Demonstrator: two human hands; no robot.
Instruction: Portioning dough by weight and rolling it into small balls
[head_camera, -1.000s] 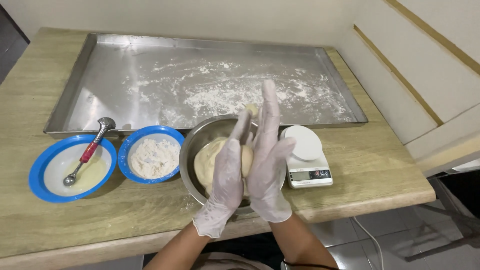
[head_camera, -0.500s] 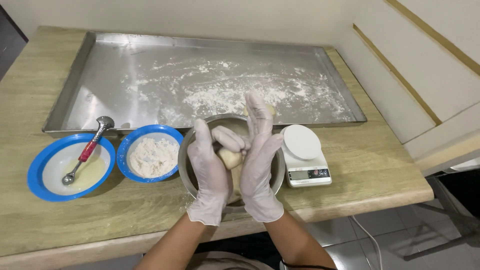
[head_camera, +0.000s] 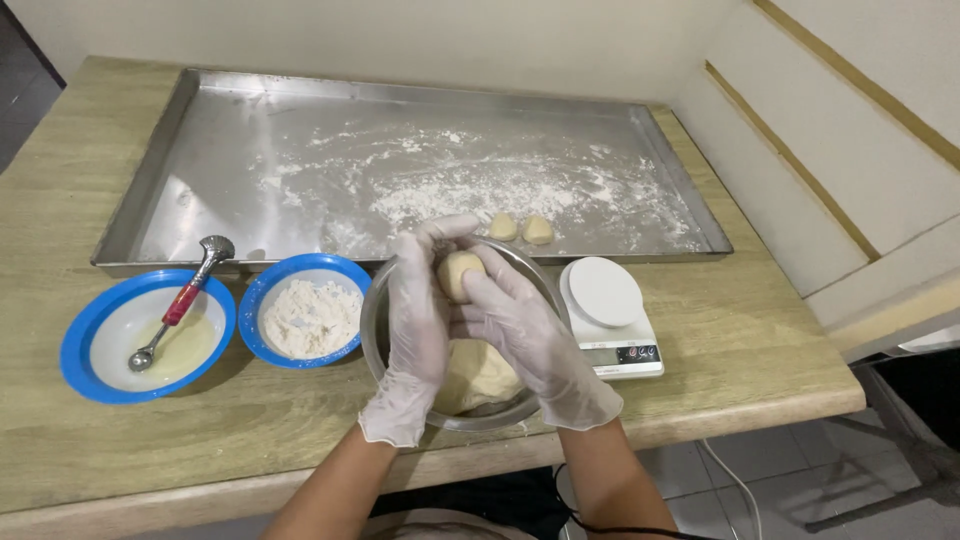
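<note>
Now my left hand (head_camera: 418, 325) and right hand (head_camera: 530, 335) had curled from flat around a small dough ball (head_camera: 458, 272), over the metal bowl (head_camera: 385, 310).

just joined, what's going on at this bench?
A person in thin gloves holds a small dough ball between the left hand and right hand, above a metal bowl that contains a bigger lump of dough. Two shaped dough balls sit on the floured steel tray behind. To the left are a blue bowl of flour and a blue bowl of pale liquid with a red-handled scoop. A white kitchen scale stands to the right.
</note>
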